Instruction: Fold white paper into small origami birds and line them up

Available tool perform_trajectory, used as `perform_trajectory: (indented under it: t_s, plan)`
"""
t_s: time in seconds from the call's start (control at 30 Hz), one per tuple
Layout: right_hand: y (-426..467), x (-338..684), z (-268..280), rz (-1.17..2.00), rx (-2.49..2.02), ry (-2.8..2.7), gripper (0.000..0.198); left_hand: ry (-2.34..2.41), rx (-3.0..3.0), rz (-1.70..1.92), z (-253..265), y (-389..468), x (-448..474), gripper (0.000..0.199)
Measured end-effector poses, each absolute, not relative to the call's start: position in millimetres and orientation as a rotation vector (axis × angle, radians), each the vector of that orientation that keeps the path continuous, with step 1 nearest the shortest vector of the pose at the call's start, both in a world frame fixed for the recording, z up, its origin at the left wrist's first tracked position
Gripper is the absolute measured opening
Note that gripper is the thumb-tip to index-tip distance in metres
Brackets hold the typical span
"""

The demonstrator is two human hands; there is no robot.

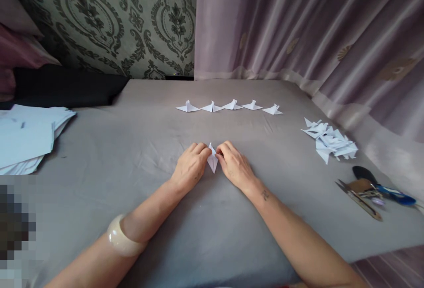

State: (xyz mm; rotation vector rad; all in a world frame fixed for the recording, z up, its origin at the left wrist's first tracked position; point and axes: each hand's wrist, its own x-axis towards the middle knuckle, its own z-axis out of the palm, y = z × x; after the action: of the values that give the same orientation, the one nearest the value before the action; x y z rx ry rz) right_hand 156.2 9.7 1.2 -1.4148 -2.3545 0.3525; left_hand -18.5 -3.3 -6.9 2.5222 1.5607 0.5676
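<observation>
A small white folded paper piece (213,164), kite-shaped with a pointed lower end, is held between both hands near the middle of the grey-covered surface. My left hand (192,167) pinches its left edge with thumb and fingers. On the other side, my right hand (236,164) has its fingers curled and closed at the paper's right edge. Both fingertips partly cover the upper folds. Beyond the hands stands a row of several white origami birds (212,107) with spread wings.
At the right lies a heap of folded white paper birds (333,140). Nearer are scissors (359,200) and a blue-handled tool (395,194). A stack of white paper (26,135) sits at the left, before a black cloth (66,87). Curtains (298,23) border the right side.
</observation>
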Motion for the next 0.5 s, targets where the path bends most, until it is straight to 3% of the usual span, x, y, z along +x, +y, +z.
perform_trajectory:
  t_s: [0.27, 0.5]
  plan:
    - [-5.7, 160.6, 1.5, 0.096, -1.268, -2.619, 0.034, 1.458, 2.779, 0.243, 0.8, -21.1, -16.3, 0.028]
    - [-11.8, 169.6, 10.1, 0.097, -1.365, -2.588, 0.039, 1.460, 2.667, 0.424, -3.3, -25.7, -24.1, 0.036]
